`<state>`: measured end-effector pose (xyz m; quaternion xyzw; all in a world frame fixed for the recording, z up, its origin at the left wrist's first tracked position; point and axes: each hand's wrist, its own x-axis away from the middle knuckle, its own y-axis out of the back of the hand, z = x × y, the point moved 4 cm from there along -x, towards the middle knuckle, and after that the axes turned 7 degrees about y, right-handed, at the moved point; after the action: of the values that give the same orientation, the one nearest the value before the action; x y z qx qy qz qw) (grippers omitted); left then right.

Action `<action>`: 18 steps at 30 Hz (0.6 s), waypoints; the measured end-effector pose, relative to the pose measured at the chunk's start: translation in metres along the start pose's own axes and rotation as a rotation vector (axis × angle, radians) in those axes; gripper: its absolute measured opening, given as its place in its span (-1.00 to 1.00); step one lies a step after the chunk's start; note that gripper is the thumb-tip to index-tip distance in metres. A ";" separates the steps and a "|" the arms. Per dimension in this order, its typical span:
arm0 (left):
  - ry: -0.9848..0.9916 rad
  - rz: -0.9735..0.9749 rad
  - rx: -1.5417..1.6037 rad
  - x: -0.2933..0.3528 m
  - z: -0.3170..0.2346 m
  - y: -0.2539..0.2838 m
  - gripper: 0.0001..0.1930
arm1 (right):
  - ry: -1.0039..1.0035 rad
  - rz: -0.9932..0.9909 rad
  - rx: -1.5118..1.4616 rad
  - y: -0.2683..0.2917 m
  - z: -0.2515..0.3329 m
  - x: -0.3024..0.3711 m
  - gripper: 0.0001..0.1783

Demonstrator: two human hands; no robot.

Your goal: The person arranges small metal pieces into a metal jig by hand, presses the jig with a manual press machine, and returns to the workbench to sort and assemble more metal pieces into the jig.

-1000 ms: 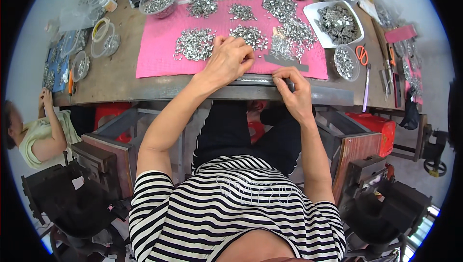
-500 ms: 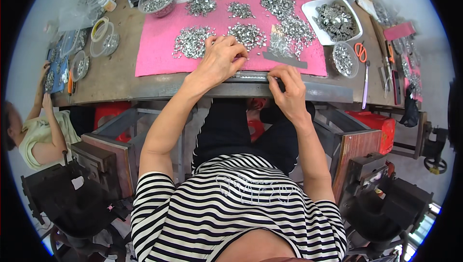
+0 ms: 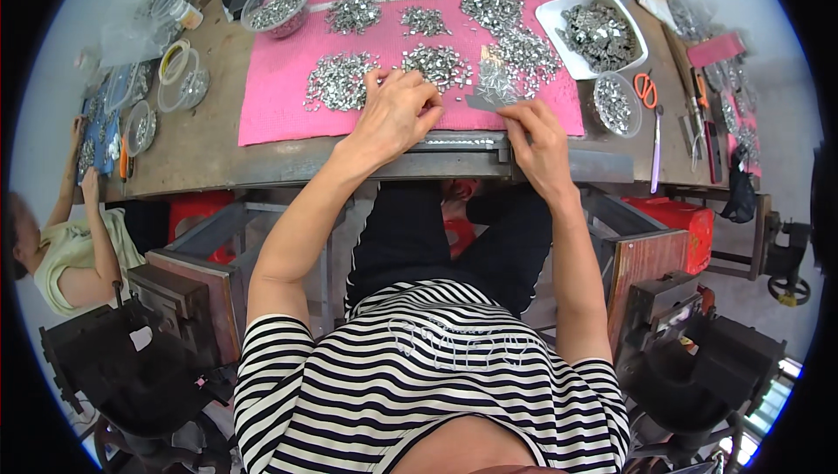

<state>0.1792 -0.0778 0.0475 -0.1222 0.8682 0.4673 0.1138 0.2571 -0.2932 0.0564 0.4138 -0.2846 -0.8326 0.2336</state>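
Observation:
My left hand is over the near part of the pink mat, fingers curled together beside two piles of small silvery metal pieces. Whatever its fingertips hold is hidden. My right hand has thumb and fingers closed at the right end of a flat grey strip, covering that end. Just beyond the strip lies a heap of thin silvery pins. Between my hands, a narrow metal bar with a row of shiny pieces runs along the table's front edge.
More silvery piles lie farther back on the mat. A white tray of metal pieces and a round tub stand at right, near orange-handled scissors and a purple-handled tool. Another person works at far left.
My right hand has moved from the bar at the table edge up and right onto the grey strip. My left hand stays nearly in place. The whole view has shifted slightly.

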 end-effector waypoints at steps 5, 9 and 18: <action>0.024 -0.019 0.014 0.001 0.001 -0.001 -0.94 | 0.055 0.095 0.057 0.001 -0.023 -0.021 -0.86; -0.005 -0.031 -0.016 0.005 -0.003 0.001 -0.94 | 0.053 0.125 0.034 0.001 -0.028 -0.022 -0.86; 0.062 0.049 0.160 0.006 -0.017 0.003 -0.94 | 0.213 0.212 0.137 -0.004 -0.030 -0.030 -0.92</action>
<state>0.1708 -0.0915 0.0569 -0.1057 0.9086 0.3952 0.0845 0.2975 -0.2800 0.0562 0.4822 -0.3565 -0.7333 0.3203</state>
